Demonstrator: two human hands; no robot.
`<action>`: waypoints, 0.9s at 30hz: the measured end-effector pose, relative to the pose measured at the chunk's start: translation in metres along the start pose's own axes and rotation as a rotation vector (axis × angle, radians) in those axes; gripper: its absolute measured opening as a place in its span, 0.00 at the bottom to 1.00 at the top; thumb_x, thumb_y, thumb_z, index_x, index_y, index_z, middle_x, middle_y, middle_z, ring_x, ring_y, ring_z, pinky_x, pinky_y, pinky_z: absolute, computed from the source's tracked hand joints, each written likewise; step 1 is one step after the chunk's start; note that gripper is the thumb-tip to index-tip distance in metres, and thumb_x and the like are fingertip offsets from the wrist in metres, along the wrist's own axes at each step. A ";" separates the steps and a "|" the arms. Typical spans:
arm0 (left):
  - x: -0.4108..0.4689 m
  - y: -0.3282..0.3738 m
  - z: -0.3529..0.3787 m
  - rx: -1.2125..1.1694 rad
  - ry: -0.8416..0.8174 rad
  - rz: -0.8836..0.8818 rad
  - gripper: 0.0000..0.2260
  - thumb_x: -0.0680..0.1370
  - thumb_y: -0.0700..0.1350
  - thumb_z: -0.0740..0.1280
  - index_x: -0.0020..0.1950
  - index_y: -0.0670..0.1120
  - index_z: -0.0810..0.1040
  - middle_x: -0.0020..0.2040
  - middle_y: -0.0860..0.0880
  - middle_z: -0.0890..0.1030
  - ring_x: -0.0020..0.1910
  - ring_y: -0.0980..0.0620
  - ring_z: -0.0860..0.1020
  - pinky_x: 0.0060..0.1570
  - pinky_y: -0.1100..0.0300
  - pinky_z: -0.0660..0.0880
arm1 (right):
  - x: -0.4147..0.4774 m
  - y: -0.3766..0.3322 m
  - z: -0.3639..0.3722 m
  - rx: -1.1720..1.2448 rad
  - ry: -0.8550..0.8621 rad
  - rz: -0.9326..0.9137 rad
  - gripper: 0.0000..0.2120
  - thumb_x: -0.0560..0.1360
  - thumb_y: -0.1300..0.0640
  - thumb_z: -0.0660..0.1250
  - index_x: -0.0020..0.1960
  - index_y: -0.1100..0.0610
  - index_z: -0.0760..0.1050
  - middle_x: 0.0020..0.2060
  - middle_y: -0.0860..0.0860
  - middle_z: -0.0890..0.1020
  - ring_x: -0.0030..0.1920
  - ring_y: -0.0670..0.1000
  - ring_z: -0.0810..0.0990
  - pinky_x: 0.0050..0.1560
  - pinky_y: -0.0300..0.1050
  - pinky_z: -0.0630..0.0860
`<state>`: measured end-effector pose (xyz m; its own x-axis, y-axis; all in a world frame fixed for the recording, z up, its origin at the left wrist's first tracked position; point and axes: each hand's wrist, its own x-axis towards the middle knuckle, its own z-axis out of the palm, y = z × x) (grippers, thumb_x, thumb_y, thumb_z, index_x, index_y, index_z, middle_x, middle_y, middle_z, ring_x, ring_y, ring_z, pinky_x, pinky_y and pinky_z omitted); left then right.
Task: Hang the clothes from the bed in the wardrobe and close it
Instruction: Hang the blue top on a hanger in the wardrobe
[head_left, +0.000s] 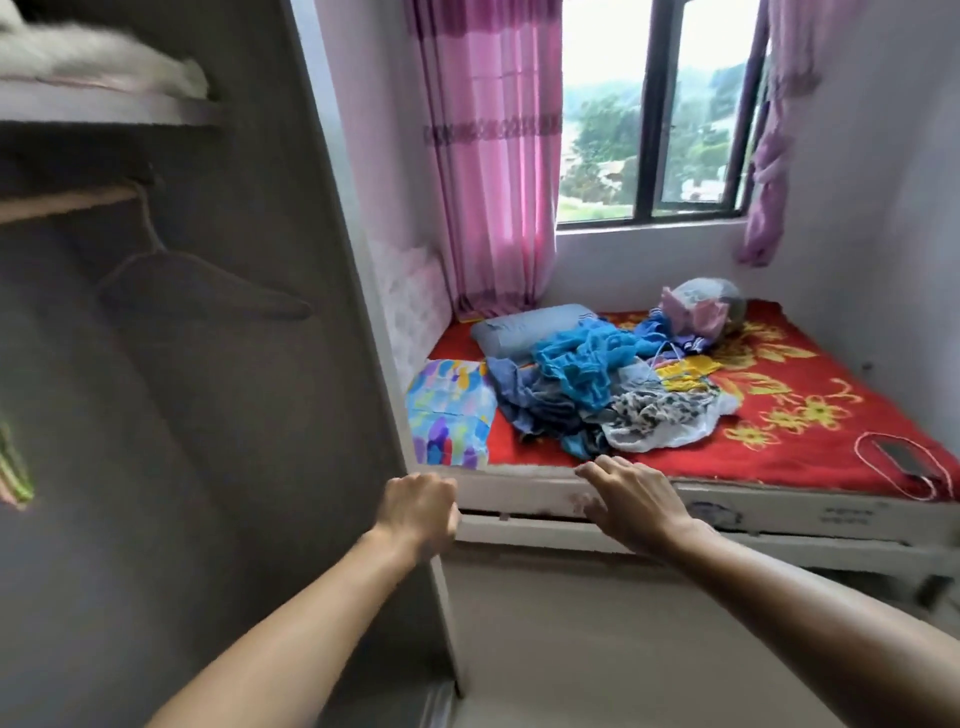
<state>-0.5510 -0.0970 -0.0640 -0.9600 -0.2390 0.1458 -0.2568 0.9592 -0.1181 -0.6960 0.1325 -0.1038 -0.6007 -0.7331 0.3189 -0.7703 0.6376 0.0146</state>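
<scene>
The clothes (597, 395) lie in a messy pile in the middle of the bed (810, 415). The right hand (634, 501) is at the bed's near edge, just in front of the pile. Its fingers are straight and loose and hold nothing. The left hand (418, 506) is at the bed's near left corner, fingers curled under. I cannot tell if it holds anything.

I think the step is to pick one piece. It is best to lift only the top one, so the rest does not drag along.

Left of the bed the wardrobe (234, 364) stands open, with a free hanger (197, 280) inside. Its side wall stands between pile and hanger. A grey pillow (524, 327) and a bag (711, 306) lie behind the pile.
</scene>
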 end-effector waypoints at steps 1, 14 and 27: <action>0.025 0.009 0.006 -0.018 0.003 0.035 0.12 0.76 0.49 0.59 0.52 0.48 0.80 0.50 0.48 0.82 0.50 0.46 0.80 0.47 0.54 0.76 | 0.004 0.019 0.005 -0.005 -0.008 0.032 0.15 0.73 0.52 0.65 0.58 0.54 0.77 0.50 0.52 0.82 0.51 0.55 0.81 0.47 0.49 0.77; 0.322 0.148 0.084 -0.061 -0.074 0.302 0.10 0.76 0.49 0.59 0.46 0.46 0.77 0.47 0.48 0.80 0.48 0.46 0.79 0.43 0.55 0.72 | 0.101 0.277 0.080 -0.009 -0.129 0.319 0.16 0.75 0.54 0.63 0.62 0.55 0.75 0.53 0.52 0.80 0.54 0.55 0.80 0.50 0.49 0.76; 0.548 0.139 0.165 -0.148 -0.182 0.127 0.08 0.76 0.51 0.59 0.41 0.49 0.72 0.47 0.49 0.79 0.48 0.46 0.78 0.40 0.55 0.68 | 0.284 0.438 0.175 0.007 -0.204 0.263 0.16 0.77 0.52 0.60 0.64 0.52 0.73 0.54 0.49 0.80 0.53 0.51 0.80 0.46 0.45 0.75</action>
<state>-1.1316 -0.1192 -0.1625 -0.9912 -0.1255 -0.0415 -0.1266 0.9917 0.0229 -1.2415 0.1625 -0.1728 -0.8091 -0.5763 0.1147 -0.5841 0.8102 -0.0495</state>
